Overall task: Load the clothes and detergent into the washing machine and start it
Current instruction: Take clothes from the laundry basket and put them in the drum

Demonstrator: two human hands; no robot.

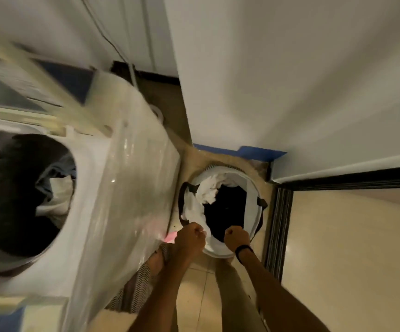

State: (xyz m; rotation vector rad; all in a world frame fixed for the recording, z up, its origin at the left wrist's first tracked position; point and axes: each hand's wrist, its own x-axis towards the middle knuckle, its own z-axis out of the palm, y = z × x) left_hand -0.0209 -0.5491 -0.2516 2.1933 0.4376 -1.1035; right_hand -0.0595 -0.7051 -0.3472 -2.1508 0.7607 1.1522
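Note:
The white top-loading washing machine (pixel 122 188) stands at the left with its drum (pixel 14 200) open, and light-coloured clothes (pixel 55 195) lie inside. A round white laundry basket (pixel 254 188) sits on the floor to its right, holding a crumpled white cloth (pixel 208 190) and a dark garment (pixel 227 212). My left hand (pixel 189 238) is curled round the near edge of the white cloth. My right hand (pixel 236 237), with a black band on the wrist, is fisted at the near edge of the dark garment. No detergent is in view.
The raised lid (pixel 26 75) is blurred at the top left. A white wall (pixel 290 80) rises behind the basket, with blue tape (pixel 261 153) at its base. A dark door track (pixel 278 224) runs right of the basket. A patterned mat (pixel 134 291) lies by the machine.

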